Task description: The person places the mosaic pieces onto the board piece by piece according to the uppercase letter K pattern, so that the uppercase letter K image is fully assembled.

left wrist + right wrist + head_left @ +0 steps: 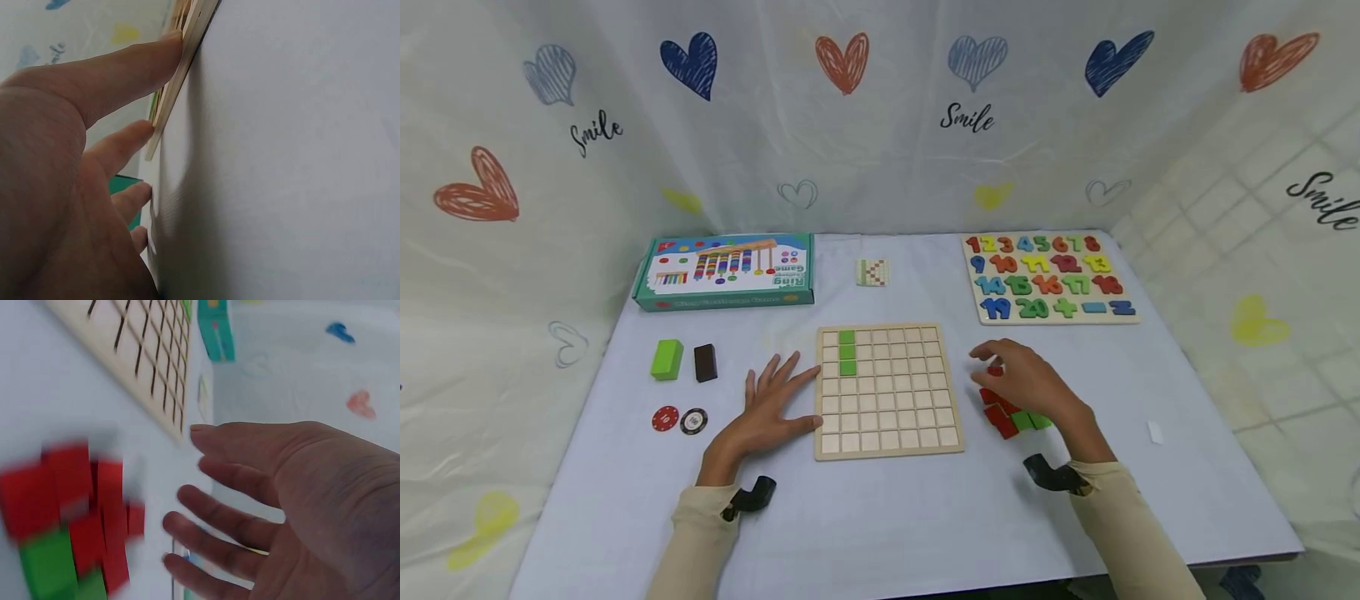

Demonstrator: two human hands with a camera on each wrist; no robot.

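Observation:
A square wooden grid board (887,392) lies mid-table, with several green tiles (847,352) in a column near its upper left. My left hand (767,412) has its fingers spread. In the left wrist view its thumb and index fingertip touch the side of the board (181,75). Above a small heap of red tiles (1000,419) and green tiles (1030,420), right of the board, hovers my right hand (1026,379). In the right wrist view that hand (269,512) has loosely bent fingers with nothing between them, apart from the red tiles (69,469).
At the back are a game box (730,271), a small pattern card (872,272) and a number puzzle board (1048,279). A green block (667,360), a black block (705,363), a red chip (665,418) and a black chip (694,421) lie left. A white piece (1155,432) lies right.

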